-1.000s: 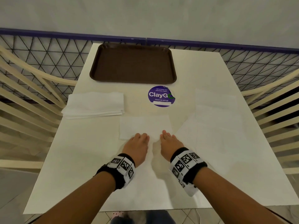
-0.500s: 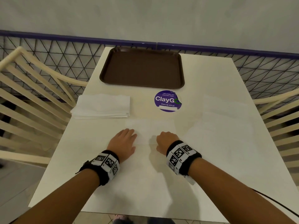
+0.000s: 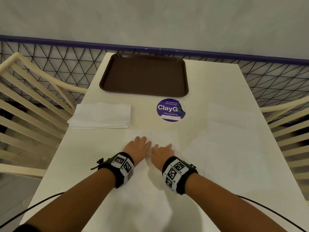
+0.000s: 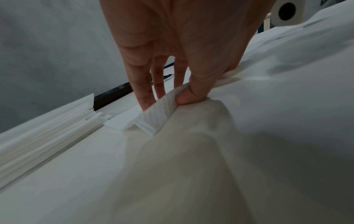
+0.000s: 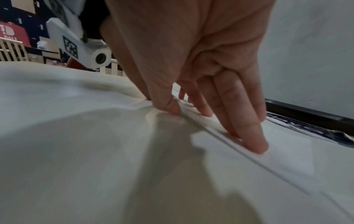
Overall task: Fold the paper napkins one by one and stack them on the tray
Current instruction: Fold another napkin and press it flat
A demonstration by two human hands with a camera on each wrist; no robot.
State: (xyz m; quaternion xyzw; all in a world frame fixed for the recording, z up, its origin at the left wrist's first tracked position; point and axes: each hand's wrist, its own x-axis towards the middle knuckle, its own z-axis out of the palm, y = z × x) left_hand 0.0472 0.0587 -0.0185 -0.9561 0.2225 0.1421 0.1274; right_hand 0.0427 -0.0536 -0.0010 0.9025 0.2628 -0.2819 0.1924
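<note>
A white napkin (image 3: pixel 164 136) lies flat on the table in front of me, below the purple sticker. My left hand (image 3: pixel 142 140) is at its near edge. In the left wrist view the thumb and fingers of that hand (image 4: pixel 172 97) pinch a lifted flap of the napkin (image 4: pixel 159 112). My right hand (image 3: pixel 164 148) sits close beside it. In the right wrist view its fingers (image 5: pixel 252 142) press down on the napkin (image 5: pixel 283 153), and the thumb and forefinger close on the paper's edge. The brown tray (image 3: pixel 143 74) holds nothing and lies at the far end. A stack of napkins (image 3: pixel 100 115) sits at the left.
A round purple sticker (image 3: pixel 170 110) is stuck on the table between the tray and the napkin. Loose white sheets (image 3: pixel 234 141) cover the right side of the table. Cream slatted chairs (image 3: pixel 33 106) flank both sides, and a black mesh fence (image 3: pixel 58 64) runs behind.
My left hand slid out to the left, then came back beside the right hand at the napkin's near edge. The right hand's fingers have stretched forward onto the paper.
</note>
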